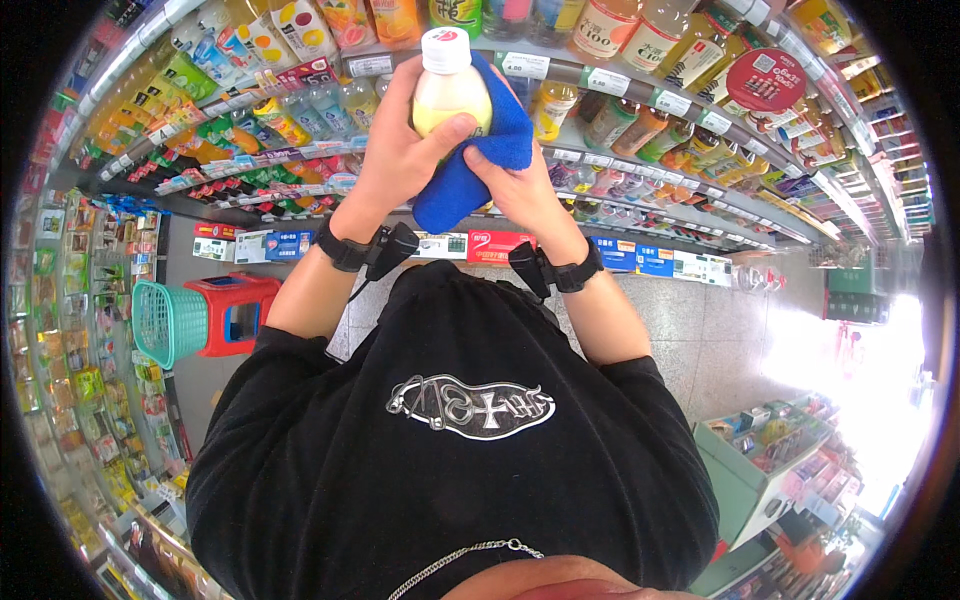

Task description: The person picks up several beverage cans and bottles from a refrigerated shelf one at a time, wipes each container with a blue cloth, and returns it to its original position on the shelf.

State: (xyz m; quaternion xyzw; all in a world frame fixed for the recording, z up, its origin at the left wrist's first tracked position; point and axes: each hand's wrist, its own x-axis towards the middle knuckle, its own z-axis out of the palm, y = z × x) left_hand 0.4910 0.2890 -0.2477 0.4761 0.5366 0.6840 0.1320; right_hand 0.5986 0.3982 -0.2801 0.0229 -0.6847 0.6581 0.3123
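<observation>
My left hand [401,154] is wrapped around a plastic drink bottle [452,97] with a white screw cap and pale yellow contents. The bottle is upright, and its lower part is hidden by my fingers and a cloth. In my right hand [517,184] is a blue cleaning cloth [457,195], pressed against the bottle's right side, with one end hanging below. My right thumb lies over the cloth's front. Both hands are raised in front of shelves of bottled drinks, and a black strap with a small device circles each wrist.
Curved-looking drink shelves [600,79] with price tags span the front. Cartons [499,246] line the floor below them. A red stool [232,311] and a turquoise plastic basket [169,319] stand at left, near packaged snacks [90,382]. A pale green display bin [739,465] is at lower right.
</observation>
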